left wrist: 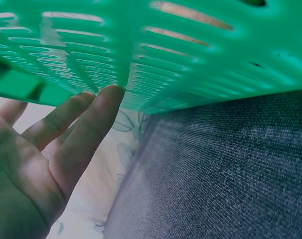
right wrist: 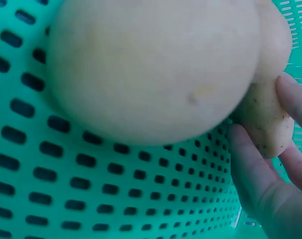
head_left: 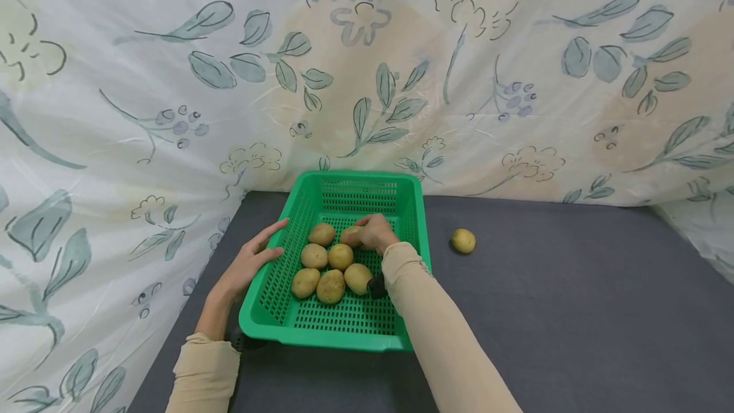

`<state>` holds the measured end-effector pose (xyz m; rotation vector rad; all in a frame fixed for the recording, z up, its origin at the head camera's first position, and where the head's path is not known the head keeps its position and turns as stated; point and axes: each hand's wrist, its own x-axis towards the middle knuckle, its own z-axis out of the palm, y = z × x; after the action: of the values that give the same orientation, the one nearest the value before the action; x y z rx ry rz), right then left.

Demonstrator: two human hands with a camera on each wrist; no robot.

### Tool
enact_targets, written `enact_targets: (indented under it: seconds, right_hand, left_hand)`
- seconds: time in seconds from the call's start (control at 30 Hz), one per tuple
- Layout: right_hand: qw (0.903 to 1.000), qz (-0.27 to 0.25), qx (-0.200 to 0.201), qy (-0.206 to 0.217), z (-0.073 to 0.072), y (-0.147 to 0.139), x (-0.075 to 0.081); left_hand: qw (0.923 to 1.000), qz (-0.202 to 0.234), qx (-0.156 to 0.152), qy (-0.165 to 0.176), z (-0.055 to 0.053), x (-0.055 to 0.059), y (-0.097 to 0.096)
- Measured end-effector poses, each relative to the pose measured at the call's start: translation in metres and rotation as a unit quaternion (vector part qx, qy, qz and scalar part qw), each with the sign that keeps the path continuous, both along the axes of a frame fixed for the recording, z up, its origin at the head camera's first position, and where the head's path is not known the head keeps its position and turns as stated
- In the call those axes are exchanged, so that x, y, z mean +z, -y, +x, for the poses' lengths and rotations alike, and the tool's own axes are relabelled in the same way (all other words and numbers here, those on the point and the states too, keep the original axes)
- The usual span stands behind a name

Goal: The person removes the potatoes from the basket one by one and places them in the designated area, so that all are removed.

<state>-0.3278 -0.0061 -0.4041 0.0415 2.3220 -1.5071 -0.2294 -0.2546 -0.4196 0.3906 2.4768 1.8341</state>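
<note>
A green plastic basket with slotted walls holds several potatoes, grouped toward its middle and left. Inside it, my right hand grips a potato at the back of the group; the right wrist view shows thumb and fingers around that potato. A much closer potato fills most of that view. My left hand is at the basket's left side, fingers extended along the rim. In the left wrist view the fingers look straight, against or very near the slotted wall.
One more potato lies on the dark grey cloth, right of the basket. A floral curtain hangs behind the table and along its left side.
</note>
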Motion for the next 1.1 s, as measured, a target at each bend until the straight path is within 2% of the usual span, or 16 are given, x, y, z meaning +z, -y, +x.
enact_targets:
  seconds: [0.17, 0.43, 0.63, 0.93, 1.1]
  right_hand:
    - [0.9997, -0.022, -0.006, -0.011, 0.002, -0.004, 0.007]
    - [0.9993, -0.013, 0.003, -0.036, 0.002, -0.007, 0.017]
    - [0.9988, -0.016, -0.001, -0.046, 0.0, -0.01, 0.023]
    - [0.9984, -0.034, 0.017, -0.041, -0.001, -0.026, 0.043]
    - [0.9964, -0.067, 0.024, -0.046, -0.002, -0.036, 0.055]
  left_hand:
    - [1.0, 0.007, -0.001, 0.005, 0.0, 0.0, 0.0]
    - [0.9996, 0.024, -0.011, 0.011, -0.001, 0.0, 0.0]
    - [0.9999, 0.011, -0.008, 0.004, 0.001, 0.0, 0.0]
    - [1.0, 0.004, -0.006, 0.0, 0.002, 0.0, 0.0]
    - [0.9999, 0.008, -0.008, -0.003, 0.003, 0.0, -0.001]
